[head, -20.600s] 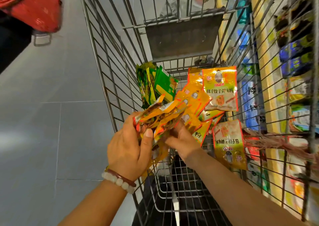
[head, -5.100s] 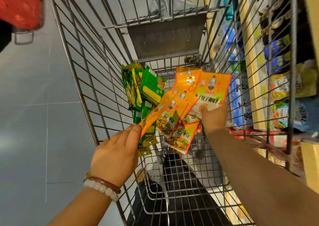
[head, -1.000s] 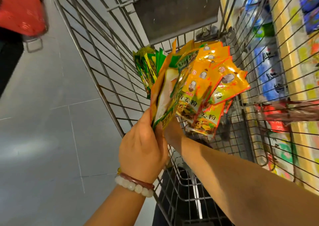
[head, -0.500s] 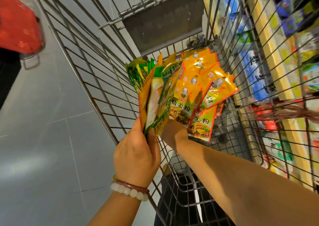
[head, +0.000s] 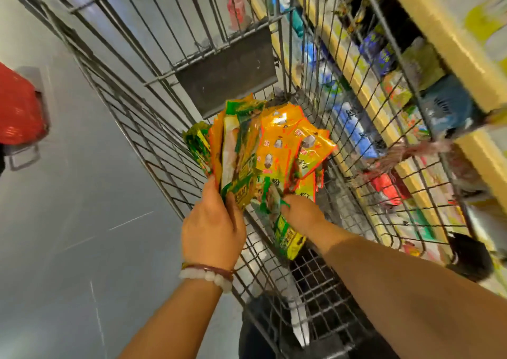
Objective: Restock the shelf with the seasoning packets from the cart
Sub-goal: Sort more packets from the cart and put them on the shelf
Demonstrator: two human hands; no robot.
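While the cart [head: 153, 92] fills mid-frame, shelf [head: 411, 65] is seen upper right, more in view vs 0.5 s ago. Seasoning packets [head: 274, 150] are held centre-frame, fanned over cart, clamped by left hand [head: 212, 227] & right hand [head: 303, 214]; pkts now higher.

Twenty seconds ago the yellow seasoning packets [head: 285, 150] lie loose and spread across the cart [head: 153, 106], several still leaning on its far wall. Now they are gathered into one fanned bunch between both hands, lifted off the wire. The left hand [head: 212, 225], earlier only reaching for a packet edge, now grips the side of the bunch. The right hand [head: 301, 213] has come back from the far packets and holds the bunch from below. A green packet [head: 288, 238] now hangs down beside the right wrist. The shelf [head: 384, 128] shows more fully at right.
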